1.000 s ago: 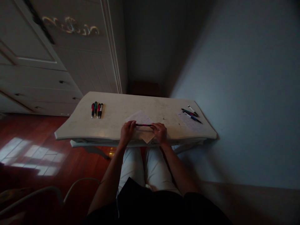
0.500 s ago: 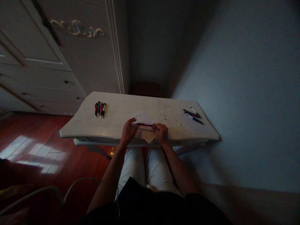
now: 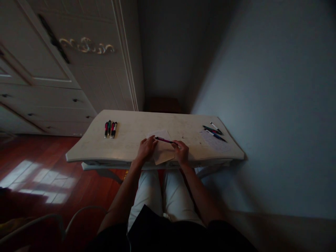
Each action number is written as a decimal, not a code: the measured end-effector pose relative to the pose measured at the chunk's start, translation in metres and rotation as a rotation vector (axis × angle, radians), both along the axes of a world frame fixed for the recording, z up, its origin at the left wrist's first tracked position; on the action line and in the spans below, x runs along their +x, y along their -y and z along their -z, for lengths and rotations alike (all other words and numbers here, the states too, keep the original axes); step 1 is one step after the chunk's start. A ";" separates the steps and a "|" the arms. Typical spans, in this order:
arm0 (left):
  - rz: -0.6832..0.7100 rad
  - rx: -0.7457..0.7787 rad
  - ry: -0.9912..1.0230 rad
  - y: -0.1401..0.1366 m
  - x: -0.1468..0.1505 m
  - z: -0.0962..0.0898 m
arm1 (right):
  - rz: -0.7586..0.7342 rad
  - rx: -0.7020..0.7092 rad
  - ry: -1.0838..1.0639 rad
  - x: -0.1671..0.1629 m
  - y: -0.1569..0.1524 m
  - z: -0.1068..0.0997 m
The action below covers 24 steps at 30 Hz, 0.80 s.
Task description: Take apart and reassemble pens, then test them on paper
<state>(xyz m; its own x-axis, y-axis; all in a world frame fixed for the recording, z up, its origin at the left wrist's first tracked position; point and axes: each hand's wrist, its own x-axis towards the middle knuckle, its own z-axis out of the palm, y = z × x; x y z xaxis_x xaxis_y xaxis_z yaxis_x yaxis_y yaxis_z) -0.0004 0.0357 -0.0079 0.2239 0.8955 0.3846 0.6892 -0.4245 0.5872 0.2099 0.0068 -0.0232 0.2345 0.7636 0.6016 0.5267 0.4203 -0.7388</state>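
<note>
A dark pen with a pink-purple barrel (image 3: 165, 140) is held level above a sheet of paper (image 3: 163, 154) at the desk's front. My right hand (image 3: 181, 151) pinches the pen's right end. At its left end are the closed fingertips of my left hand (image 3: 147, 148), which seem to grip it; the exact contact is small and dark. Beneath the pen, the paper lies turned at an angle, one corner near the front edge, partly covered by my hands.
On the white desk (image 3: 136, 122), several pens (image 3: 110, 129) stand side by side in a row at left. More pens (image 3: 214, 131) lie loosely at right, partly over a written sheet (image 3: 217, 141). A wall (image 3: 275, 122) borders the right side; a cabinet (image 3: 105, 80) stands behind left.
The paper has turned, its front corner shifting left. My left fingers have closed in at the pen's left end, and the pen now slants down slightly to the right. The view has tilted a little.
</note>
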 end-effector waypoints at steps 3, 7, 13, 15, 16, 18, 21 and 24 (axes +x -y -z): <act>0.038 -0.050 0.104 -0.013 0.000 -0.002 | -0.003 0.006 -0.008 0.007 -0.001 -0.001; 0.055 -0.085 0.331 -0.017 -0.002 -0.010 | 0.022 0.009 0.055 0.020 -0.006 -0.005; -0.028 -0.123 0.414 -0.005 0.007 -0.026 | -0.014 0.029 0.201 0.027 -0.014 -0.013; -0.013 -0.172 0.420 -0.004 0.010 -0.027 | -0.040 0.035 0.242 0.025 -0.015 -0.015; -0.010 -0.193 0.427 -0.004 0.011 -0.027 | -0.053 0.043 0.258 0.024 -0.016 -0.015; 0.008 -0.231 0.461 -0.004 0.011 -0.024 | -0.077 0.065 0.276 0.022 -0.017 -0.016; 0.077 -0.259 0.544 -0.005 0.007 -0.018 | -0.100 0.085 0.272 0.021 -0.018 -0.015; 0.149 -0.232 0.632 -0.003 0.004 -0.012 | -0.099 0.074 0.250 0.023 -0.019 -0.013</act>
<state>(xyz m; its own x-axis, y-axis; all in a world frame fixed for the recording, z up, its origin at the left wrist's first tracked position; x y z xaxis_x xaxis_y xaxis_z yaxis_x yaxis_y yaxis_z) 0.0038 0.0391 0.0042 0.1475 0.9475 0.2836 0.1290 -0.3027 0.9443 0.2324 0.0260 -0.0099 -0.0020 0.7269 0.6867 0.6429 0.5270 -0.5559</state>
